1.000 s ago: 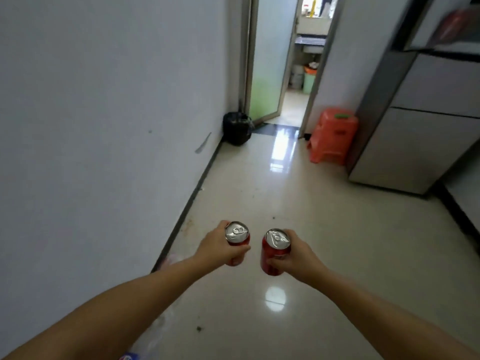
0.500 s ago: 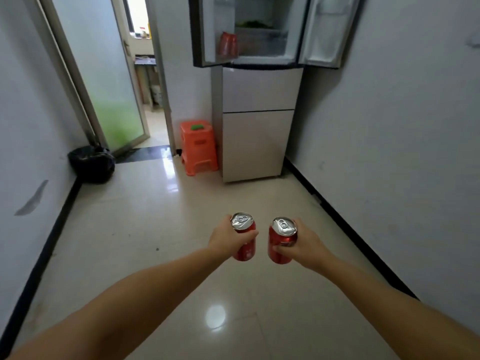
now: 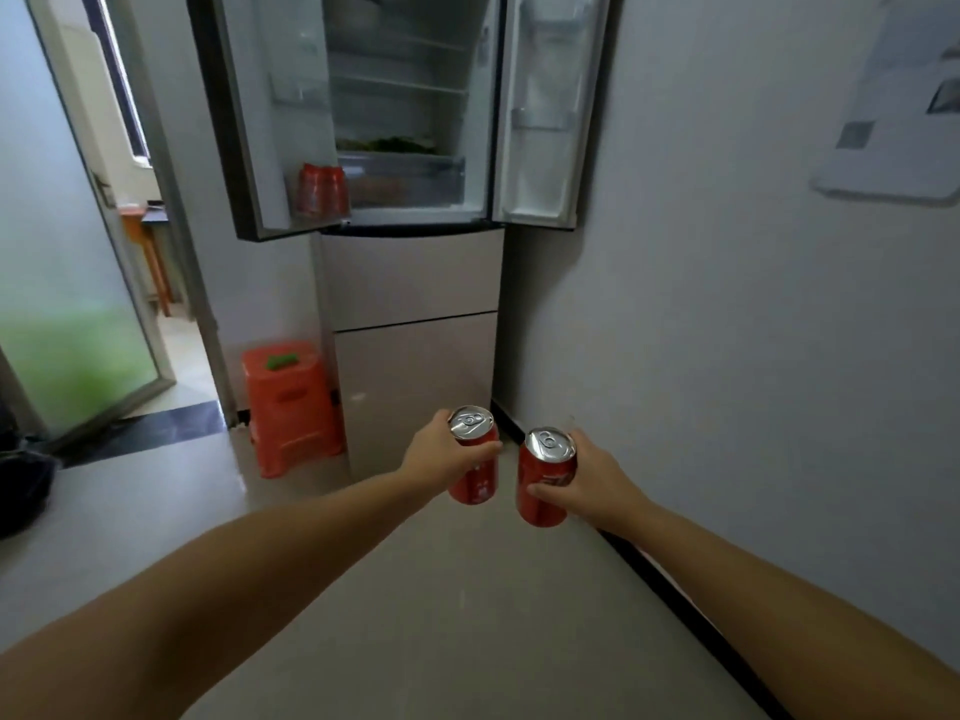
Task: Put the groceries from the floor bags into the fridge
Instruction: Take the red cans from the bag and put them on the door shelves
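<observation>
My left hand grips a red soda can held upright, its silver top showing. My right hand grips a second red can just to the right of the first; the two cans are a small gap apart. Straight ahead stands the fridge with both upper doors swung open. Red cans sit in the left door's lower shelf. Green leafy food lies on an inner shelf above a clear drawer. The floor bags are out of view.
An orange plastic stool stands on the floor left of the fridge. A frosted glass door opens to another room at the left. A dark bag lies at the far left. The right wall runs close alongside.
My view has swung right and moved closer to the fridge, which now fills the upper middle. Both hands still hold their cans, carried forward with me.
</observation>
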Motion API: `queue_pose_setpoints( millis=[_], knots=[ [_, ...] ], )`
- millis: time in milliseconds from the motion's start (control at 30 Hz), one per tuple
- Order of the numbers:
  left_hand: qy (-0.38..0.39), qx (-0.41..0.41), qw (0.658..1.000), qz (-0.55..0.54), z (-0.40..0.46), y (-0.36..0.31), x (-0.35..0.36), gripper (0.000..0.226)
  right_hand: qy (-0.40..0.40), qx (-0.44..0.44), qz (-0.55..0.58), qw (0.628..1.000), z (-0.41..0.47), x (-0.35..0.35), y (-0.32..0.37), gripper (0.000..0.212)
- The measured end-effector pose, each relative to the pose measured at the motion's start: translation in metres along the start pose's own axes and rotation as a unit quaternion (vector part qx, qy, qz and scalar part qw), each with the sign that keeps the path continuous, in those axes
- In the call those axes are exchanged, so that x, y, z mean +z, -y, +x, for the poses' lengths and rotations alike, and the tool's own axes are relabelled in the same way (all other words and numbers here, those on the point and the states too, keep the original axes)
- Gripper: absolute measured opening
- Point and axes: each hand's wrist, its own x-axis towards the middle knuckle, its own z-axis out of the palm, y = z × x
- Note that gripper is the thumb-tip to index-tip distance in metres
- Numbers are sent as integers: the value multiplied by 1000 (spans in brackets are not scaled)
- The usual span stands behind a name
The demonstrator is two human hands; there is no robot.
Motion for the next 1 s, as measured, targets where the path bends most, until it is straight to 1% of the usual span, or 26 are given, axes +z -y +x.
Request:
queue_pose_setpoints(
  millis=[133,233,367,500,600,700,833,933,1000],
  knots=[
    [-3,4,1000,-18,94,-22,11,62,-31,13,20,999,82,-32,-23,63],
    [3,3,1000,-25,153,-26,24,62,-36,12,25,999,143,-46,-39,66],
    [13,15,1000,18,247,-34,32,61,-31,-9,35,999,243,-57,-62,63],
    [-22,27,999,25,354,-51,31,64,-7,-42,58,997,360,-68,-80,65],
    [-81,15,997,6,424,-68,21,58,19,-69,54,996,450,-81,-85,71],
    [-131,-1,991,10,484,-80,-2,56,39,-112,72,990,537,-91,-71,70],
    [-188,-9,982,24,544,-89,-65,60,67,-147,143,977,647,-76,-30,69],
    [-216,9,976,34,580,-107,-127,35,82,-196,199,957,721,-59,22,65],
    [-247,35,967,53,603,-124,-170,36,95,-246,224,938,762,-49,64,64]
  ],
)
